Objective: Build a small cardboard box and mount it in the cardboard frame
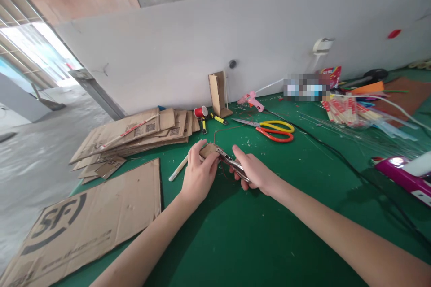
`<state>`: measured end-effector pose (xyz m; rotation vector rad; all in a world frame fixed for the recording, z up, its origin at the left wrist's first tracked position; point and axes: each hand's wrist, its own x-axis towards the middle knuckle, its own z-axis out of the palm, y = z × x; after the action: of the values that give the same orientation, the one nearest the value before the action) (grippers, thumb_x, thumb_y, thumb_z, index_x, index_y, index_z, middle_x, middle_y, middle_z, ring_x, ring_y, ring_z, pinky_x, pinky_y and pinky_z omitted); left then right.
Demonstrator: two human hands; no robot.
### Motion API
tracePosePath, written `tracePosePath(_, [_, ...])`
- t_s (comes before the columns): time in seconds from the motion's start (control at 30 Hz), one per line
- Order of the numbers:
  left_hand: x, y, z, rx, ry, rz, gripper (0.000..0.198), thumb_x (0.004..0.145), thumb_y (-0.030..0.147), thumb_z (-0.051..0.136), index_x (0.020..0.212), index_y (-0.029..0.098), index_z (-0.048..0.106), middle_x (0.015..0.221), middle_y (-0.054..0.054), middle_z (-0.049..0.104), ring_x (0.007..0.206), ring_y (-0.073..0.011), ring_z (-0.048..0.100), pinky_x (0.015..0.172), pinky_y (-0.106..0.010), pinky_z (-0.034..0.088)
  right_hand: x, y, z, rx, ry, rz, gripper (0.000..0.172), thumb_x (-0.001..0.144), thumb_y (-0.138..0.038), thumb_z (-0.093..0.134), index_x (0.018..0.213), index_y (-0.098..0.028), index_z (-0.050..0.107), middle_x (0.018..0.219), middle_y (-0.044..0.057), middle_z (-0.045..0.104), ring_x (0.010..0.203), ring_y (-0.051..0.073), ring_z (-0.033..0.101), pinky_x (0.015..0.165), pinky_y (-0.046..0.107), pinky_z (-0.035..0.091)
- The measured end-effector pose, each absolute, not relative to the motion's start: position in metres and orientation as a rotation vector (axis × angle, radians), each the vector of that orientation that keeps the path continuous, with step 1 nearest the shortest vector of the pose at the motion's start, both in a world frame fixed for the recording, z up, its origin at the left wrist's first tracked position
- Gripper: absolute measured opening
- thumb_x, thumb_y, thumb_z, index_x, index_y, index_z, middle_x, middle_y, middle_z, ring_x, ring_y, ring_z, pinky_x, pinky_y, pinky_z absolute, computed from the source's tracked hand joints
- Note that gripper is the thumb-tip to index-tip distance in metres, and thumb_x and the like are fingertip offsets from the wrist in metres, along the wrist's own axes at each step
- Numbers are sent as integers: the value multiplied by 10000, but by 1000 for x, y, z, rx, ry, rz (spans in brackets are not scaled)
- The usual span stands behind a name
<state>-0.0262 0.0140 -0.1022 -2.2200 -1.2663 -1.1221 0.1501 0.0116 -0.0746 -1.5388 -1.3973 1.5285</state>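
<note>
My left hand is closed on a small cardboard piece above the green table. My right hand grips a silver metal plier-like tool, its jaws at the right edge of that cardboard. Whether the jaws touch the cardboard or a wire, I cannot tell. A thin reddish wire rises in a bend behind the cardboard. Beside my left fingers lies a pale stick with a whitish end. Orange-and-yellow-handled scissors rest beyond my right hand.
Stacked cardboard sheets and a large cardboard sheet lie left. Toward the wall stand a red wire spool, a folded cardboard piece and a pink glue gun. A black cord crosses rightward past wrapped sticks.
</note>
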Motion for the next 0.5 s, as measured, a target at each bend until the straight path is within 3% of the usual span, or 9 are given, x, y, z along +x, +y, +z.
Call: tracePosePath(0.5, [-27,15,-102,-2238,-1102,-1070,143,860,85,554,947,175,621,1179,-120,526,1095,-262,509,858,-432,554,148,17,-67,-1557,-1367,1583,672,889,-690,269,650,-132,557,554,12,529,278,74,455,277,187,186])
